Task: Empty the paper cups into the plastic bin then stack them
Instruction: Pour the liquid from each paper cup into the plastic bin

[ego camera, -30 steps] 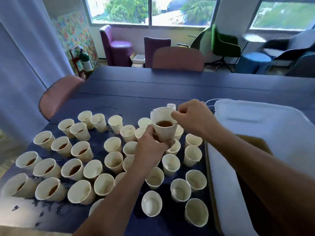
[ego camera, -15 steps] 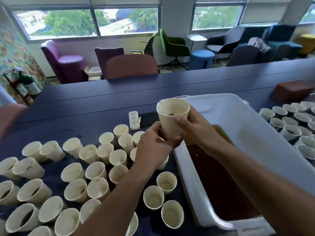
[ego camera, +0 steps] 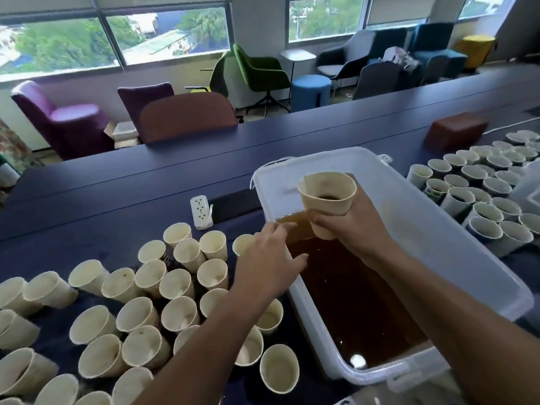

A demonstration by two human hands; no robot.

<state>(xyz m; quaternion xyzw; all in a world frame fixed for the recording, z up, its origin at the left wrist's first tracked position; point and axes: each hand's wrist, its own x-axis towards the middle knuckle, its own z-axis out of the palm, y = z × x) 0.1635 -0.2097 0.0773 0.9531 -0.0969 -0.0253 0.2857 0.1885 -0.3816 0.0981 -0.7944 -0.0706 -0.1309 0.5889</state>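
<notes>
Head view: I look down over a long dark blue table (ego camera: 117, 182) at my two bare forearms and a translucent white rectangular plastic bin (ego camera: 438, 244) in front of me.
Right hand: my right hand (ego camera: 350, 226) grips a cream paper cup (ego camera: 327, 200), fingers curled round its lower wall, thumb side hidden behind the cup.
Held cup: upright, above the far end of the bin, with a little dark liquid showing at its bottom.
Left hand: my left hand (ego camera: 268, 264) hangs at the bin's left rim with fingers loosely spread, holding nothing; I cannot tell if the fingertips touch the rim.
Bin: it sits on the table between two groups of cups and holds a pool of brown liquid (ego camera: 350, 302) that covers its floor.
Cups at left: a crowd of cream paper cups (ego camera: 140, 311) stands upright on the table beside the bin, close together, many touching; most look empty, though a few at the far left are too tilted by the lens to judge.
Cups at right: another cluster of white paper cups (ego camera: 479, 197) stands beyond the bin's right wall, several with dark liquid inside.
Other things on the table: a white power strip (ego camera: 201, 211) lies just left of the bin's far corner, and a reddish-brown block (ego camera: 455, 131) rests farther off at the right.
Room: purple, green and blue armchairs (ego camera: 263, 71) stand under the windows.
</notes>
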